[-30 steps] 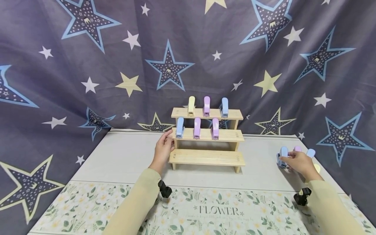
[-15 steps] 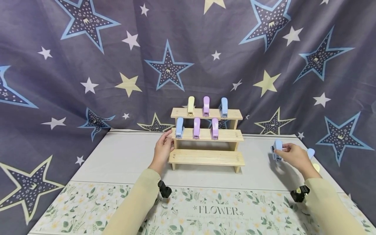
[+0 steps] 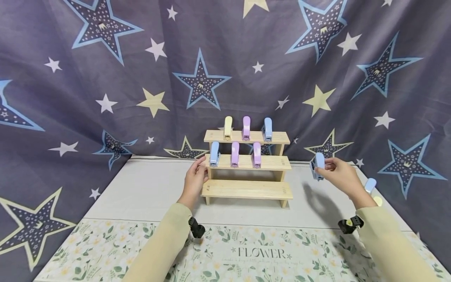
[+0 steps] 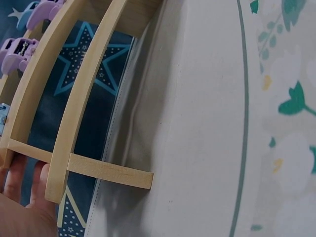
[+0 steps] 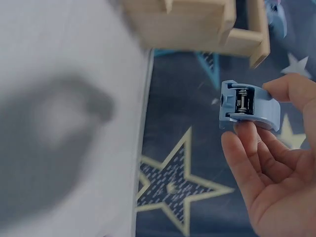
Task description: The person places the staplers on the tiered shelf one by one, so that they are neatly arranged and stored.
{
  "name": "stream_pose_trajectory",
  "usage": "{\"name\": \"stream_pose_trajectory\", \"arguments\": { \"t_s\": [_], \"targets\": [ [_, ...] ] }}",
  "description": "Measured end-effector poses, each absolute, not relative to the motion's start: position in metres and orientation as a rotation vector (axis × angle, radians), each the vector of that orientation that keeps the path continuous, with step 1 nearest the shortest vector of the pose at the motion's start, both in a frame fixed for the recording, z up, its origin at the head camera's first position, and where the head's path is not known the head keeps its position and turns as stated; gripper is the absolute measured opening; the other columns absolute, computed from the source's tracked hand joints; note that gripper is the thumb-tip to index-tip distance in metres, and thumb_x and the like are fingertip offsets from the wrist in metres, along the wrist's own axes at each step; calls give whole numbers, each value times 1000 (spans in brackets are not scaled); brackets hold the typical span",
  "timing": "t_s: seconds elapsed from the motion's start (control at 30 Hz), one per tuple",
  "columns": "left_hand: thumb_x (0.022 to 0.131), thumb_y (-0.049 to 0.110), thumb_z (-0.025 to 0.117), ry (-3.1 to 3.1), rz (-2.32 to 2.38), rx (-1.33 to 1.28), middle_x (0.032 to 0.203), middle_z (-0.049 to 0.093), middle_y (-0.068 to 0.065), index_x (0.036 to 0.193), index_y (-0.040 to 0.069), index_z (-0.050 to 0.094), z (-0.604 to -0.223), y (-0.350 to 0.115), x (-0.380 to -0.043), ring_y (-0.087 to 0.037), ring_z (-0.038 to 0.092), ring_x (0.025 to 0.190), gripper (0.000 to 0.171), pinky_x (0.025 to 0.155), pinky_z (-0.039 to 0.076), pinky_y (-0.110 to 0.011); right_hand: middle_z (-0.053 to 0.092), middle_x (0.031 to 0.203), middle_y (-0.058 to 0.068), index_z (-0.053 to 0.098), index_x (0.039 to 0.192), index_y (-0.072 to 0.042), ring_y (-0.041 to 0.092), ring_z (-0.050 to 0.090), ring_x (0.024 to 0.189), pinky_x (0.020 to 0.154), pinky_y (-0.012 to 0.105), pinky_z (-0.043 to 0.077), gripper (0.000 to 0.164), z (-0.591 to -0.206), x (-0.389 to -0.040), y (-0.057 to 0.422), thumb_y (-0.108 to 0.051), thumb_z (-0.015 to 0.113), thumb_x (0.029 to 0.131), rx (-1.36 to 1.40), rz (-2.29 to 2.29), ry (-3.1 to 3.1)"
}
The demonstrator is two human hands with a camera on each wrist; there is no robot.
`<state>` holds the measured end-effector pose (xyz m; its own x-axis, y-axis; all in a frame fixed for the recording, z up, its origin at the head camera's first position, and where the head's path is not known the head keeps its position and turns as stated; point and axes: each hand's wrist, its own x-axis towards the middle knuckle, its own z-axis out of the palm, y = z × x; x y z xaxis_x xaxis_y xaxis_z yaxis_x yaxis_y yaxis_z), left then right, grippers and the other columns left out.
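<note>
My right hand (image 3: 342, 177) holds a light blue stapler (image 3: 319, 164) up off the white table, right of the wooden stand. Thumb and fingertips pinch its sides; in the right wrist view the stapler's (image 5: 267, 109) open end shows a metal spring. My left hand (image 3: 195, 182) grips the left end of the three-tier wooden stand (image 3: 246, 188) at the middle tier, fingers around its side. Yellow (image 3: 228, 127), purple (image 3: 246, 127) and blue (image 3: 267, 128) staplers line the top tier. Another blue (image 3: 214, 153) and two purple staplers (image 3: 235, 153) stand on the middle one.
At the table's right side, partly behind my right forearm, lie a blue stapler (image 3: 370, 185) and a pale yellow one (image 3: 378, 201). A floral mat (image 3: 260, 252) covers the front of the table. A star-patterned curtain (image 3: 123, 78) hangs behind.
My right hand has lifted the blue stapler from the group at the right and carried it left and upward, toward the stand. The left hand stays on the stand.
</note>
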<state>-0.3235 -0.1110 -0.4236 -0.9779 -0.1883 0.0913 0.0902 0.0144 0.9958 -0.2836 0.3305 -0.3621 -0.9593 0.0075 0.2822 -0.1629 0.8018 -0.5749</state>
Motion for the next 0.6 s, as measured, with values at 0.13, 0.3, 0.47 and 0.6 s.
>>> {"name": "stream_pose_trajectory", "arguments": {
  "t_s": [0.13, 0.3, 0.47, 0.6],
  "targets": [
    [109, 24, 43, -2085, -2076, 107, 132, 57, -19, 146, 17, 52, -423, -112, -323, -33, 58, 118, 39, 101, 50, -47, 69, 105, 24, 60, 124, 10, 34, 65, 90, 66, 33, 51, 56, -351, -285, 311, -36, 69, 93, 162, 888, -2698],
    [109, 23, 44, -2069, -2081, 109, 130, 58, -18, 145, 17, 53, -423, -112, -324, -33, 59, 117, 38, 102, 49, -48, 69, 106, 23, 62, 123, 7, 32, 65, 91, 68, 33, 51, 54, -342, -288, 290, -36, 70, 93, 193, 932, -2679],
    [109, 22, 44, -2062, -2083, 105, 129, 58, -18, 145, 17, 53, -423, -112, -324, -33, 59, 116, 38, 102, 50, -46, 69, 108, 22, 63, 124, 6, 32, 65, 96, 71, 33, 53, 54, -342, -295, 276, -38, 70, 93, 217, 1020, -2671],
    [109, 22, 44, -2071, -2081, 107, 129, 57, -18, 146, 16, 53, -425, -112, -324, -33, 59, 116, 39, 101, 50, -46, 68, 109, 22, 63, 123, 6, 32, 64, 96, 72, 33, 53, 53, -345, -302, 264, -37, 71, 93, 238, 1076, -2670]
  ]
}}
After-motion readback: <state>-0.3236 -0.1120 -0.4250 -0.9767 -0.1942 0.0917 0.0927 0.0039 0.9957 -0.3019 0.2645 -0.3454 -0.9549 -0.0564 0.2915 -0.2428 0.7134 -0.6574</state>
